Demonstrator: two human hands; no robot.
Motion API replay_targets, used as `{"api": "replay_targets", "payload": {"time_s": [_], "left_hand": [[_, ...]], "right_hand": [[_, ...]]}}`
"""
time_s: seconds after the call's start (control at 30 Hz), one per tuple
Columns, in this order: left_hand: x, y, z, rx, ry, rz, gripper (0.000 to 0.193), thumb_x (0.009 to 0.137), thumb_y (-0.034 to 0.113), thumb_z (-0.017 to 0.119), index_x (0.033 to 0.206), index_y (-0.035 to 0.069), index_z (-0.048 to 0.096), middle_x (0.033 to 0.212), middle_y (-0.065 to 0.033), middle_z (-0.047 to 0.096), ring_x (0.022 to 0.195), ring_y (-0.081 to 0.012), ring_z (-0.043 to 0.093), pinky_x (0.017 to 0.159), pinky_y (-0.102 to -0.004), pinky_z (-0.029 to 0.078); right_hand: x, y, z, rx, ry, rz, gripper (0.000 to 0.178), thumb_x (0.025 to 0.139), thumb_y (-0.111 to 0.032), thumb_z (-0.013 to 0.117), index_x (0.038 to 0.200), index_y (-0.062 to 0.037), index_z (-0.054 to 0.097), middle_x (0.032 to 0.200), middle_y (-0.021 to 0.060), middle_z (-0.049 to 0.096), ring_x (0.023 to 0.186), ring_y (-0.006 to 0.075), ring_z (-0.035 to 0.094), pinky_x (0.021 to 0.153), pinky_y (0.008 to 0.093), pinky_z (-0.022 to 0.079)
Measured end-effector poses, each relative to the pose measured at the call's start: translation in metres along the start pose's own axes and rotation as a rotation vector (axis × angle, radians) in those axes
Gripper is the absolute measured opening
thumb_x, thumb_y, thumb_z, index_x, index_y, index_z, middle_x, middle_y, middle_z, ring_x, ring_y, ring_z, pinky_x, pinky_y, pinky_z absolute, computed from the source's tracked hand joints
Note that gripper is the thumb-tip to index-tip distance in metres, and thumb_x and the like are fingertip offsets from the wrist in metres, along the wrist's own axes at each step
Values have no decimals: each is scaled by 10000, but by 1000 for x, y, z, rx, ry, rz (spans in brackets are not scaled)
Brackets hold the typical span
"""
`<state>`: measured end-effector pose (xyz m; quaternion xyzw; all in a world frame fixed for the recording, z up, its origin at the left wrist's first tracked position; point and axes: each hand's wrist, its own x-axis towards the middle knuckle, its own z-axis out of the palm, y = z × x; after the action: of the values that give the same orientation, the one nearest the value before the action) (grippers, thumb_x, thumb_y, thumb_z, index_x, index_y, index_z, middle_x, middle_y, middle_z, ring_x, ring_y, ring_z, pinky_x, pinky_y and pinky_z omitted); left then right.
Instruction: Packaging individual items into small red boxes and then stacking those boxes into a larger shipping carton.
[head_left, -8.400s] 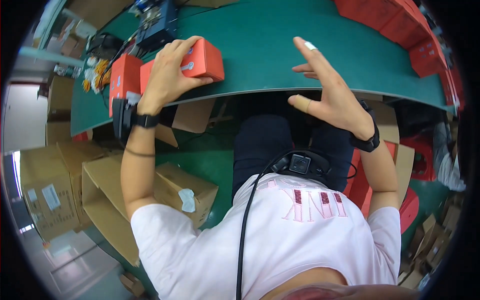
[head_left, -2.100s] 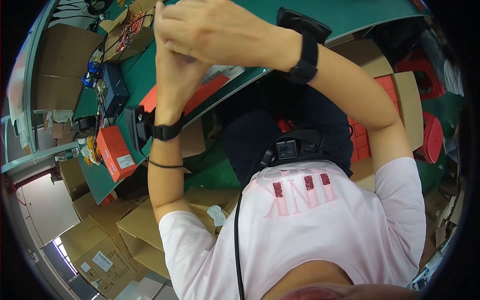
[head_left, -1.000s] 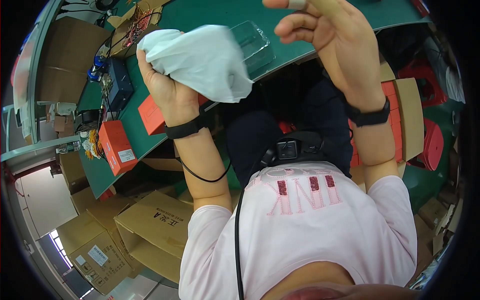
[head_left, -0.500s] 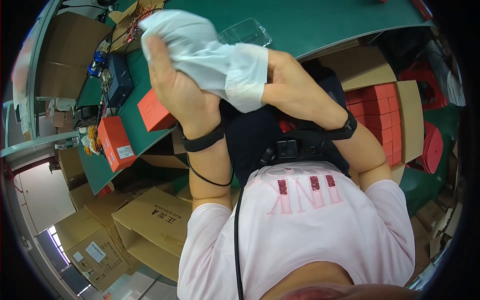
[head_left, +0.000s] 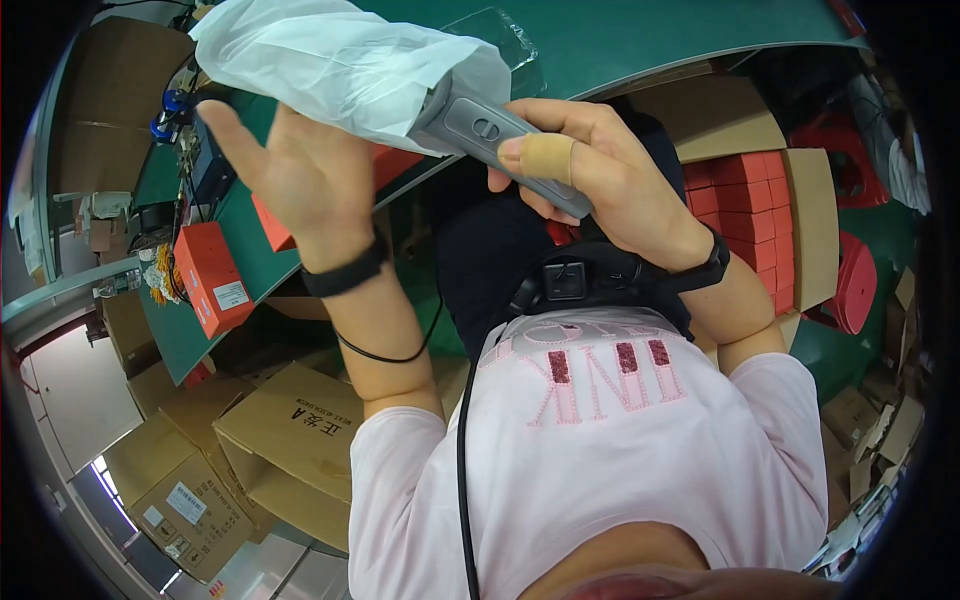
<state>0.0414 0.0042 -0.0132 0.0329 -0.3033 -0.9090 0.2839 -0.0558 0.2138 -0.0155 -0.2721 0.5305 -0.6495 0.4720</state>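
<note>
A grey handheld device [head_left: 480, 125] with an oval switch on its handle lies in my right hand [head_left: 610, 180], fingers wrapped round the handle and thumb along its top. A tan plaster covers part of that thumb. The device's far part is hidden inside a white soft bag [head_left: 320, 65], whose mouth sits around the upper handle. My left hand [head_left: 315, 175] is open below the bag, thumb spread and palm showing; its fingertips pass behind the bag, so I cannot tell whether they touch it.
On the green table [head_left: 640, 40] are a clear plastic tray [head_left: 510, 50], an orange-red box [head_left: 212, 280] and cables. To the right stands a carton [head_left: 815, 230] packed with red boxes, beside red stools [head_left: 855, 285]. Brown cartons [head_left: 290, 430] stand at lower left.
The grey handle has come into view out of the bag, gripped by my right hand, which was inside the bag before. My left hand has moved left and opened, and the bag has shifted left.
</note>
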Motion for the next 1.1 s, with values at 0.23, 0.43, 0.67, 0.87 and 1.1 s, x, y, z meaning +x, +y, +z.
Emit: {"api": "replay_targets", "payload": {"time_s": [0.23, 0.43, 0.67, 0.87, 1.1], "left_hand": [[5, -8, -10, -151, -31, -228, 422, 999, 294, 546, 1305, 3, 547, 1246, -155, 640, 1166, -318, 601, 1019, -486, 460], [16, -6, -12, -193, -14, -289, 293, 988, 140, 560, 1229, -26, 586, 1178, -160, 676, 1115, -301, 642, 1003, -467, 498], [12, -4, -6, -133, 32, -249, 289, 980, 140, 582, 1213, -29, 604, 1168, -164, 682, 1097, -310, 655, 997, -479, 505], [9, -3, -1, -94, 31, -256, 318, 973, 143, 588, 1242, -25, 576, 1183, -161, 675, 1102, -306, 651, 1003, -488, 496], [13, -22, 35, 63, 120, -78, 384, 1030, 290, 536, 1294, 12, 532, 1104, -106, 686, 982, -230, 685, 877, -374, 572]], "right_hand": [[2, 8, 6, -7, -40, 31, 385, 930, -251, 592, 1191, 29, 628, 861, 61, 663, 596, 61, 522, 521, 214, 400], [-1, 10, 7, 61, -20, -18, 444, 921, -202, 549, 1282, 55, 580, 923, 97, 669, 615, 90, 536, 547, 231, 430], [-5, 9, 8, 64, -5, -35, 478, 894, -217, 558, 1279, 66, 575, 945, 114, 671, 651, 106, 557, 569, 238, 446], [-7, 9, 8, 57, -3, -27, 508, 879, -220, 574, 1303, 59, 565, 963, 122, 679, 674, 111, 572, 583, 238, 452], [-2, 6, 5, 71, -12, -10, 605, 844, -212, 588, 1376, 65, 508, 1047, 146, 676, 762, 138, 596, 683, 250, 477]]}}
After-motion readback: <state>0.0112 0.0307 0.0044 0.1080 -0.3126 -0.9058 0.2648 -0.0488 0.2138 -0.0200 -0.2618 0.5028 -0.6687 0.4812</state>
